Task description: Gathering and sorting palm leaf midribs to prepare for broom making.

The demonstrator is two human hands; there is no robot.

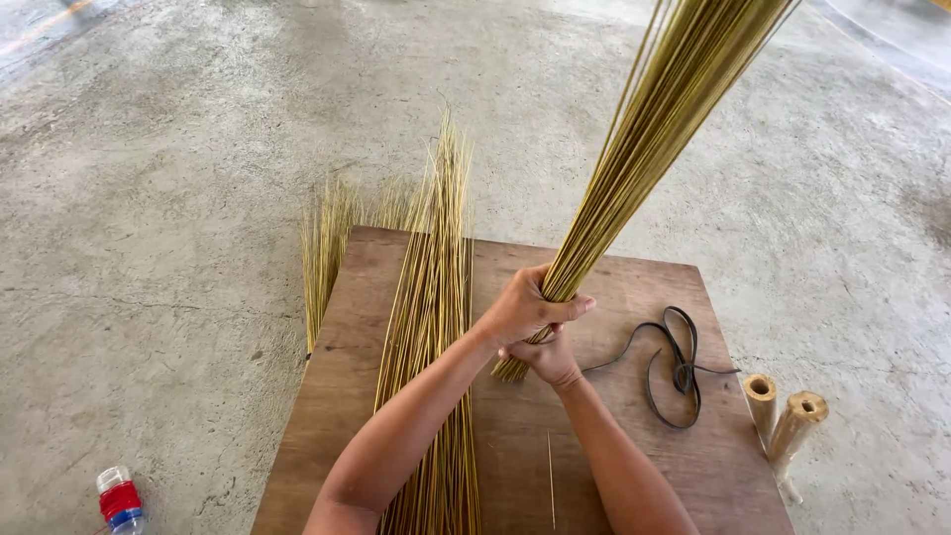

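Over the wooden bench (pixel 634 297), both hands clasp a bundle of thin yellow-green sticks (pixel 644 139) near its lower end, holding it tilted up and away to the right. The left hand (pixel 523 309) wraps its grip fully around the bundle; the right hand (pixel 548 359) sits just beneath, touching it, its grip closed on the cut ends. Flat on the bench to the left lies a loose heap of sticks (pixel 431 297), tips running past the far edge. A black cord (pixel 674 367) lies to the right. Two bamboo pieces (pixel 783 416) rest on the concrete floor (pixel 149 198) by the bench's right edge, and a small bottle (pixel 119 498) stands at the lower left.
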